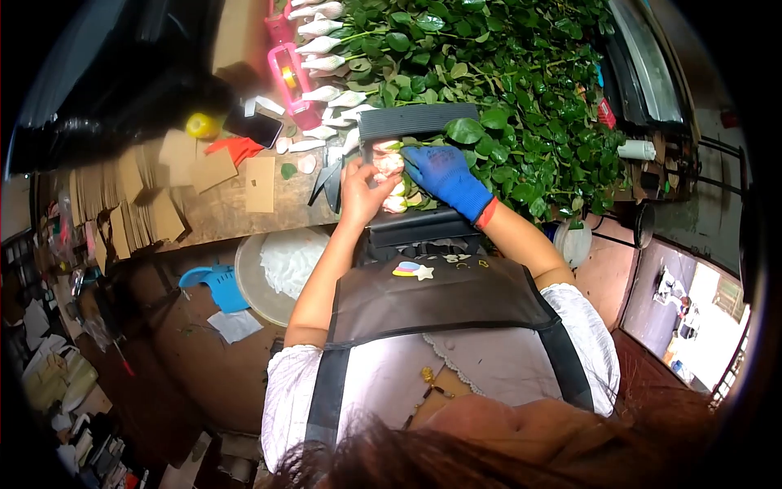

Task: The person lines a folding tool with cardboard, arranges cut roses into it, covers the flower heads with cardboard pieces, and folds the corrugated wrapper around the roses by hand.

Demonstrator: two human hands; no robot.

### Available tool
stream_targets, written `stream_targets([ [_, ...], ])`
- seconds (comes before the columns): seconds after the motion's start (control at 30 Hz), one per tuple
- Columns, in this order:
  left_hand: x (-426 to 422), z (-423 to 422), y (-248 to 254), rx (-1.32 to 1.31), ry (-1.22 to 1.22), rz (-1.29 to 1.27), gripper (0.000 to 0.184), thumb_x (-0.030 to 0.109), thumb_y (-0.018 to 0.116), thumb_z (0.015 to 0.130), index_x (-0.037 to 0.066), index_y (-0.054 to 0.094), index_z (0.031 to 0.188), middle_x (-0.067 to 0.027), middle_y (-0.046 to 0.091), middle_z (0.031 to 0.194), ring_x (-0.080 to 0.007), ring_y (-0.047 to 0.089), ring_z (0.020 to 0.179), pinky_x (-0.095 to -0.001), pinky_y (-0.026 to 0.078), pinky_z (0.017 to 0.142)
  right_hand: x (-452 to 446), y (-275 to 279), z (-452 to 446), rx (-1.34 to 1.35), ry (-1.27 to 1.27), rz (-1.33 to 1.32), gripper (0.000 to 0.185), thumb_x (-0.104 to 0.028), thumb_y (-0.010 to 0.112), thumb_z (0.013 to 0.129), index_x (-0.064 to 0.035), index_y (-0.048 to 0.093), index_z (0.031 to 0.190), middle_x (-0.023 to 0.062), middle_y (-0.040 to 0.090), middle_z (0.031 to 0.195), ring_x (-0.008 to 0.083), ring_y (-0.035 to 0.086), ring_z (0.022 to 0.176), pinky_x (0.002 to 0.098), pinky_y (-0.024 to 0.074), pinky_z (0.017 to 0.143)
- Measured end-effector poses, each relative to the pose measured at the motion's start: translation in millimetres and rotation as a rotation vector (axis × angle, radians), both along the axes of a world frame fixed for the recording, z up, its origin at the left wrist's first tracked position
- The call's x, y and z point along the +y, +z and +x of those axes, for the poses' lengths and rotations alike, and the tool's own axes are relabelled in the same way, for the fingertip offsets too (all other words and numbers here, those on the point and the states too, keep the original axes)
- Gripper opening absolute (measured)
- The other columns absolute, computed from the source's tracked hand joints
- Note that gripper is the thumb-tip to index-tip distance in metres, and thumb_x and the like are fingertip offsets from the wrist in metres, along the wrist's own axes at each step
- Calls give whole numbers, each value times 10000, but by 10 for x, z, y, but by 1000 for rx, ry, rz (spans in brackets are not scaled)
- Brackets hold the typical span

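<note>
Pale pink roses (pixel 388 166) lie in a row inside a dark ribbed holder (pixel 419 121) at the table's front edge. My left hand (pixel 361 192), bare, has its fingers bent against the petals of one rose from the left. From the right, my right hand (pixel 440 173), in a blue glove, closes its fingers at the base of the rose heads, though its fingertips are partly hidden. Black-handled scissors (pixel 327 178) rest just left of my left hand. Behind the holder lie several roses in white sleeves (pixel 321 45), and their leafy stems (pixel 521 90) stretch to the right.
A pink tape dispenser (pixel 292 81), a phone (pixel 254 128), a yellow round object (pixel 201 125) and cardboard pieces (pixel 261 184) occupy the wooden table's left side. Below stand a round bin (pixel 254 281) with white material and a blue dustpan (pixel 218 285).
</note>
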State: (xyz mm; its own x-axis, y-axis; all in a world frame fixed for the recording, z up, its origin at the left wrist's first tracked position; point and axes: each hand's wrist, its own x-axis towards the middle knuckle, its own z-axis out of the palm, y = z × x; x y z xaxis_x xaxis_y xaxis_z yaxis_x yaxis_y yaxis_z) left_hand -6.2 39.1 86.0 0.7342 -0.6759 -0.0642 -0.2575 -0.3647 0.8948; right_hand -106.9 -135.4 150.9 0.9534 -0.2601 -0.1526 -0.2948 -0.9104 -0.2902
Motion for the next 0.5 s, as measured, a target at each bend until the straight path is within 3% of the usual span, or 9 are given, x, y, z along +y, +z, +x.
stream_targets([
  [0.17,5,14,61,-32,-28,0,387,296,880,702,28,726,935,-260,547,1278,-392,492,1195,-435,432,994,38,76,140,83,-30,-12,177,-266,556,901,-109,629,939,117,709,888,325,693,836,467,527,696],
  [0.3,-15,5,130,-28,-25,1,429,292,882,705,7,718,981,-243,584,1224,-380,501,1216,-415,405,1031,111,85,208,112,-23,-50,176,-194,549,894,-90,669,971,118,720,923,312,706,866,445,532,704],
  [0.4,-17,49,67,60,-106,43,508,299,871,713,7,686,1085,-244,534,1233,-378,483,1201,-414,411,1026,92,-39,213,71,37,-77,157,-182,559,882,-83,661,948,121,717,914,309,705,858,441,533,706],
  [0.5,-70,24,121,66,54,-143,631,312,873,717,-21,613,1185,-221,506,1216,-359,482,1193,-404,398,1038,46,6,186,79,83,-100,143,-177,559,881,-82,652,933,124,714,897,303,706,851,438,533,705],
])
